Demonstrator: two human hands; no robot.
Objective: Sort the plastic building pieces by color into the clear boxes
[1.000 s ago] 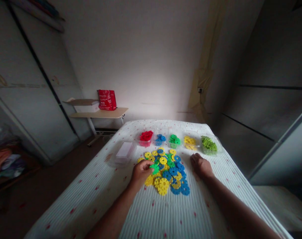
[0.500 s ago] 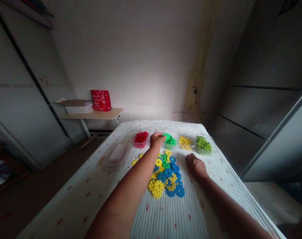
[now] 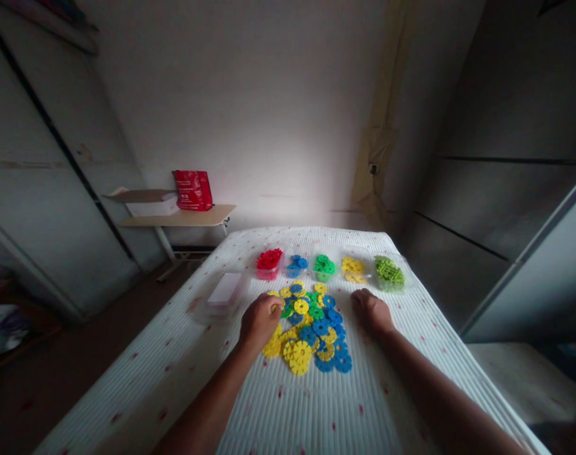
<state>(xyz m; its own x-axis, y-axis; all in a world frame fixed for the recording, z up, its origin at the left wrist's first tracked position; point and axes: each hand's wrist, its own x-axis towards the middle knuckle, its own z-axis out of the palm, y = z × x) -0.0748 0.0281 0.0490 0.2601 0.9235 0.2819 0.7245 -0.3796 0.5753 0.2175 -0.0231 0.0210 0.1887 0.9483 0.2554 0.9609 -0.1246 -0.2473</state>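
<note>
A loose pile of notched, flower-shaped plastic discs (image 3: 320, 327) in yellow, blue and green lies in the middle of the bed sheet. My left hand (image 3: 259, 322) is at the pile's left edge, thumb and fingers pinched together. Yellow shows by its fingertips, but whether a disc is gripped is unclear. My right hand (image 3: 373, 311) rests curled on the sheet, right of the pile and apart from it; no disc shows in it. Behind the pile stand clear tubs of blue discs (image 3: 296, 265), green discs (image 3: 324, 265) and yellow discs (image 3: 353, 268).
At the row's ends are a tub of red pieces (image 3: 269, 260) and a tub of light-green pieces (image 3: 389, 272). A clear container (image 3: 226, 292) with a white rectangle lies on the left. Beyond the bed, a small table (image 3: 188, 218) carries a red bag (image 3: 193, 191) and a box (image 3: 151, 205).
My left hand has come back from the green tub, leftward and nearer, to the pile's left edge. The blue tub now shows. My right hand has stayed nearly where it was.
</note>
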